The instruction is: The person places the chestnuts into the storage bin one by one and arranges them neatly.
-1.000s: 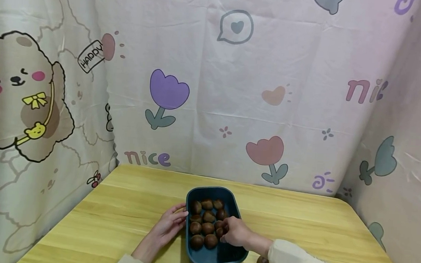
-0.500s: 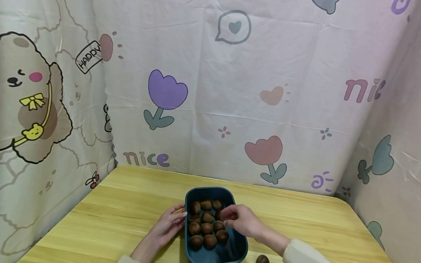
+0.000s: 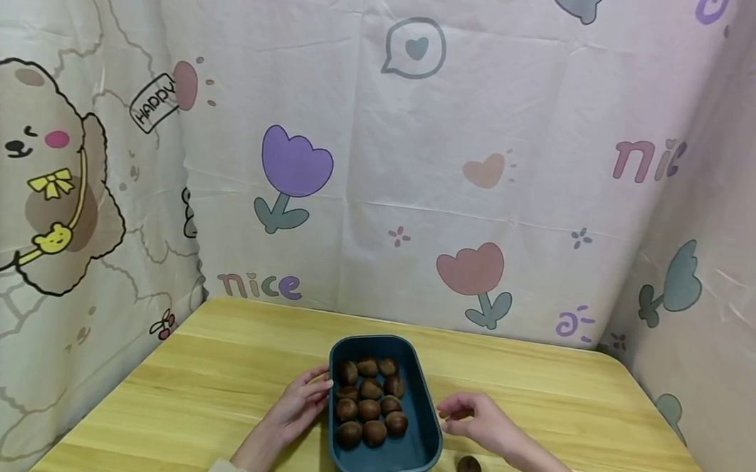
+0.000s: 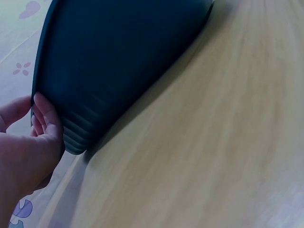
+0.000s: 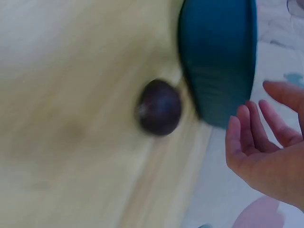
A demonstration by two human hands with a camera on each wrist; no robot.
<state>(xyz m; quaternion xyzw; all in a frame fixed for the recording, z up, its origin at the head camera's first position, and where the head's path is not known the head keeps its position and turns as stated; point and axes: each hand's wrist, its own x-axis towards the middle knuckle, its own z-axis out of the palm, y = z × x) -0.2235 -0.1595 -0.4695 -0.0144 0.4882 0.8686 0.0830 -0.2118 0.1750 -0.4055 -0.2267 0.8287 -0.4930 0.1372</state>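
Observation:
A dark blue-green rectangular box (image 3: 383, 471) stands on the table, with several brown chestnuts (image 3: 369, 409) in rows inside it. Its near end and right side show bare bottom. At the box's left wall is my left hand (image 3: 297, 408), fingertips touching the outside near the rim; the left wrist view has the hand (image 4: 33, 147) against the same wall. My right hand (image 3: 480, 419) hovers just right of the box with bent, parted fingers and nothing between them. Below that hand, one loose chestnut (image 3: 469, 469) lies on the table, blurred in the right wrist view.
The light wooden table (image 3: 250, 343) reaches back to a printed curtain (image 3: 382, 158). More printed cloth hangs on the left (image 3: 46, 318) and right (image 3: 718, 354). Wood surface extends on both sides of the box.
My right hand has let go of a chestnut in the box, lifted out over the right rim and moved right, near the loose chestnut. The left hand stays at the box's wall.

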